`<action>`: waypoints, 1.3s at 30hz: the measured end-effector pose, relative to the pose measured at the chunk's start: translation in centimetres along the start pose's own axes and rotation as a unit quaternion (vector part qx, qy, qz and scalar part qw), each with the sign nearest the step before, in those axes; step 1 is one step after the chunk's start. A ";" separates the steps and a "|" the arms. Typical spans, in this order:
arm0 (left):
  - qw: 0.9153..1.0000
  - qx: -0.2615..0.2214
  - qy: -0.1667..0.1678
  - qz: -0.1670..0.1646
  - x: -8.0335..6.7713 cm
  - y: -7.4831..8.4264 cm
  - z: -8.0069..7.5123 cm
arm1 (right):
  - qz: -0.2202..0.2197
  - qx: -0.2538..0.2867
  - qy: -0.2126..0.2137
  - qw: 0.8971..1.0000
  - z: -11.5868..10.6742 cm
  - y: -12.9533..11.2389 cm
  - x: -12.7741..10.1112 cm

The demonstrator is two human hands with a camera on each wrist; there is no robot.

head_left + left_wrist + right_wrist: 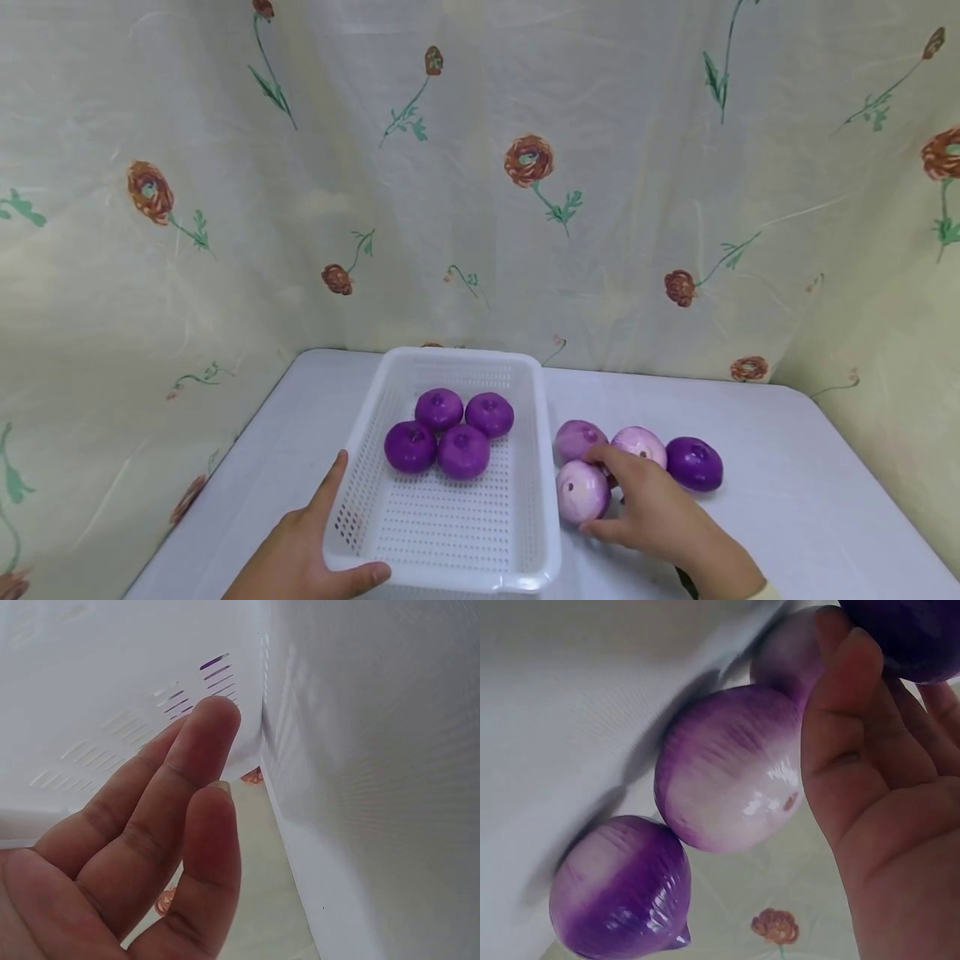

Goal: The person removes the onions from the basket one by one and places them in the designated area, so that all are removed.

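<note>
Down at the near edge of the table (pixel 787 467), the left hand (pixel 300 550) grips the near left corner of the white basket (pixel 540 500), thumb hooked over the front rim and fingers (pixel 199 761) laid straight along the left wall. The right hand (pixel 660 517) rests among four onions lying on the table just right of the basket; its fingers curl over the pale onion (pixel 581 490) nearest the basket, thumb at that onion's near side, so it seems to be holding it, though the head view does not show the whole grasp. In the right wrist view the pale onion (pixel 731 769) sits against the palm (pixel 885 825) with another onion (pixel 619 889) beside it. Behind the hand lie a second pale onion (pixel 641 442) and a pinkish one (pixel 576 437), touching one another, and a dark purple onion (pixel 693 463) lies furthest right. Inside the basket, four dark purple onions (pixel 450 432) sit clustered toward its far end. A floral curtain (pixel 480 183) hangs behind and beside the table.
</note>
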State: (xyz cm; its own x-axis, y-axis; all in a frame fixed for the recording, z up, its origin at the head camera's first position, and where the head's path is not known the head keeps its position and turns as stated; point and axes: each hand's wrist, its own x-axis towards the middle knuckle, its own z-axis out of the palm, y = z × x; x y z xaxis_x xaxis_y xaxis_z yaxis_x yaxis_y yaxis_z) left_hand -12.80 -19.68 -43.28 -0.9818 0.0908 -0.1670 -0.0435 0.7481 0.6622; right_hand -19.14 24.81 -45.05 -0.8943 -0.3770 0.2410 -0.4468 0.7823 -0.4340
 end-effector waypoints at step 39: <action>1.000 0.009 -0.002 0.022 0.2 -0.2 -0.1 | 0.084 -0.011 -0.025 0.996 -0.3 -0.2 0.2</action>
State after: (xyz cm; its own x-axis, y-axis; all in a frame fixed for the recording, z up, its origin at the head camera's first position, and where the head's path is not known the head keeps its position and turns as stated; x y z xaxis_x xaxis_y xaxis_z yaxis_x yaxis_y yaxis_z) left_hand -12.95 -19.84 -43.39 -0.9818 0.1273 -0.1409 0.0038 0.7552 0.6555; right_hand -19.18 24.70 -44.68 -0.9569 -0.2627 0.1234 -0.2900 0.8471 -0.4454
